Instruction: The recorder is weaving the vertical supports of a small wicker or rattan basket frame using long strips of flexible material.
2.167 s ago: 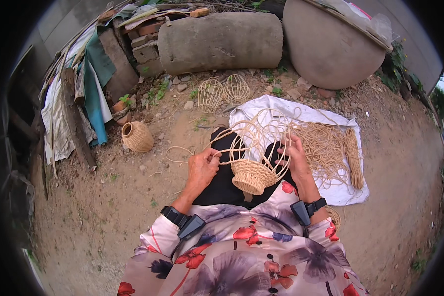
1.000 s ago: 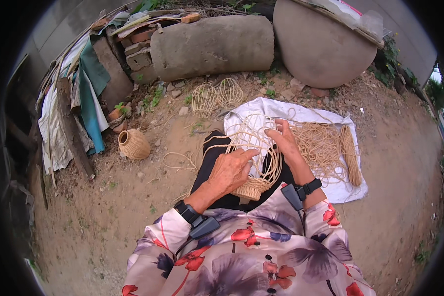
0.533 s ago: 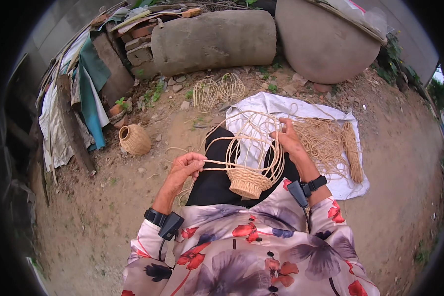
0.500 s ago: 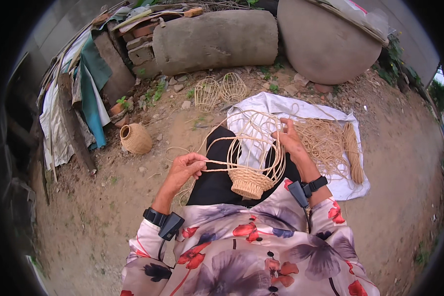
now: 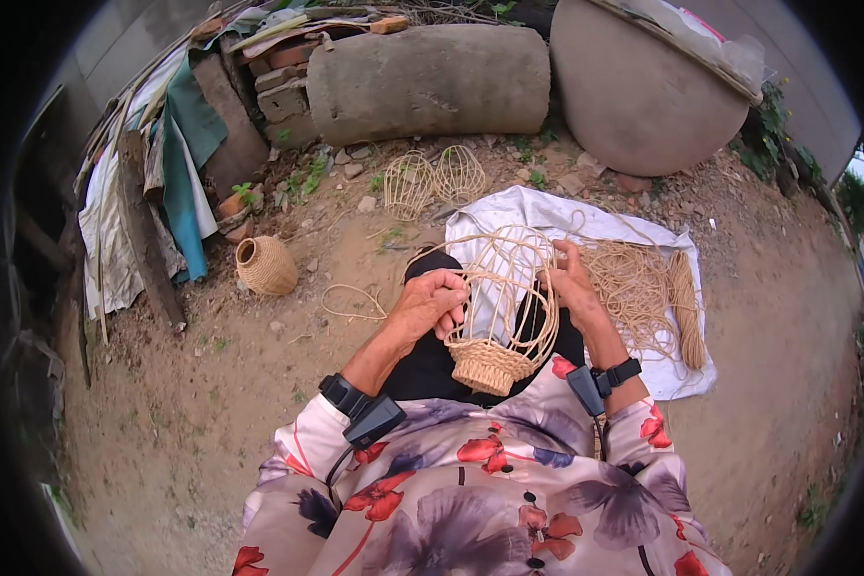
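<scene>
A half-woven basket (image 5: 494,368) rests in my lap, its tight woven base toward me and its bare ribs rising away in a cage shape. My left hand (image 5: 434,303) is closed at the left side of the ribs, thumb and fingers pinching a twisted straw cord; the fingertips partly hide where it meets the frame. On the other side, my right hand (image 5: 572,280) grips the ribs, steadying the basket. A loose loop of cord (image 5: 353,301) trails on the ground to the left of my left forearm.
A white sheet (image 5: 667,379) carries a tangled cord pile (image 5: 624,288) and a tied cord bundle (image 5: 685,307). A finished woven pot (image 5: 266,267) lies on the dirt at left. Two wire-like rib frames (image 5: 409,185) stand ahead, before a concrete cylinder (image 5: 430,82).
My left hand has moved right, from holding the cord pulled out to the side to the basket's ribs. My right hand stays on the frame.
</scene>
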Motion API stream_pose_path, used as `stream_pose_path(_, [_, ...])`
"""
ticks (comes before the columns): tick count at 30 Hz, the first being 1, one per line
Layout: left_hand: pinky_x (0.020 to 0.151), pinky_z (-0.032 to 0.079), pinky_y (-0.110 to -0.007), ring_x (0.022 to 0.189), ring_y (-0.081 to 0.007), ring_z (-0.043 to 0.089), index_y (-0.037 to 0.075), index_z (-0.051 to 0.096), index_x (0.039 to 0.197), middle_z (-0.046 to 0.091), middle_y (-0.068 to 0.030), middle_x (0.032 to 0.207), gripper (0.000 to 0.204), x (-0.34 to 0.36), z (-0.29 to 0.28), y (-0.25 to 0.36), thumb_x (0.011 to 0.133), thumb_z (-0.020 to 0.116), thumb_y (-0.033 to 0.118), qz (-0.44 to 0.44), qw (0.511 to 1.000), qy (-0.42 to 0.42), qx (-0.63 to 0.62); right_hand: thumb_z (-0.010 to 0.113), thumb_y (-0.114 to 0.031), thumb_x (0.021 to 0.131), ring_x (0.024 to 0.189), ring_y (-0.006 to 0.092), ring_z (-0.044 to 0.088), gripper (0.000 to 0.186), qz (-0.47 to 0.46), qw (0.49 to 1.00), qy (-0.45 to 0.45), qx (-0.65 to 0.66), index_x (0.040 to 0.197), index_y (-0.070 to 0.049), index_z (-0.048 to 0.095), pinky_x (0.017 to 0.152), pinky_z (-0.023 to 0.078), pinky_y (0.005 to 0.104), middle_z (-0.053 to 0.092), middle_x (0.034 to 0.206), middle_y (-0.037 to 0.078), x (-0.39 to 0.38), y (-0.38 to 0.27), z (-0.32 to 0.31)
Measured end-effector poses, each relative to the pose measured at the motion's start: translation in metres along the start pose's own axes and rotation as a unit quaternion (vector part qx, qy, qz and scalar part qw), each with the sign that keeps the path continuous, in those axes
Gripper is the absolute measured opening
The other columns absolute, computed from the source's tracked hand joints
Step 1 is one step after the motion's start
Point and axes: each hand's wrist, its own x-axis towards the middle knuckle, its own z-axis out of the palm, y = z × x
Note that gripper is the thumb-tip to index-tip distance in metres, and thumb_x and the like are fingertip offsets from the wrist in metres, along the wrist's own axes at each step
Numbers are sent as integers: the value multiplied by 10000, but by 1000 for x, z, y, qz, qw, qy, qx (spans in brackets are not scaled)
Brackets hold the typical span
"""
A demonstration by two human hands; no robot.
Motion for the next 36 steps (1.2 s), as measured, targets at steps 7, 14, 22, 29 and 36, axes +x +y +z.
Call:
stream_pose_path(7, [621,471,-422,660,-335,594,70,620,911,593,-113,724,151,6,24,-10,762,603,82,271,829,178,455,649,-264,740,938,200,531,789,-15,1000,15,-3,1417,-97,279,703,501,394,510,1156,134,-9,-7,2])
stream_pose_path(14, [543,442,-235,621,-66,532,90,555,1138,562,4,753,379,-7,10,-7,778,652,21,98,976,66,184,640,-231,755,906,227,569,825,47,999,2,13,1448,-100,211,684,493,413,545,1120,140,-11,-13,2])
stream_pose_path(22, [492,339,-192,554,-21,427,85,568,1097,478,57,677,351,-20,-10,-31,775,671,-8,104,936,215,257,627,-241,754,925,237,574,799,96,995,7,9,1433,-113,226,671,519,444,548,1109,144,-1,-1,1])
stream_pose_path(29, [493,377,-222,549,-60,452,160,516,1223,579,25,769,402,-24,-71,-68,848,661,177,-52,939,244,-236,617,-199,746,925,211,581,772,60,998,19,20,1423,-150,249,685,521,436,564,1097,104,-12,-5,-9])
stream_pose_path(36, [714,432,-319,826,-195,530,107,680,997,528,-44,828,235,-38,-14,-15,765,681,148,269,858,209,384,599,-200,757,890,194,568,753,63,998,2,15,1430,-159,265,638,525,390,559,1051,83,-9,-4,-5])
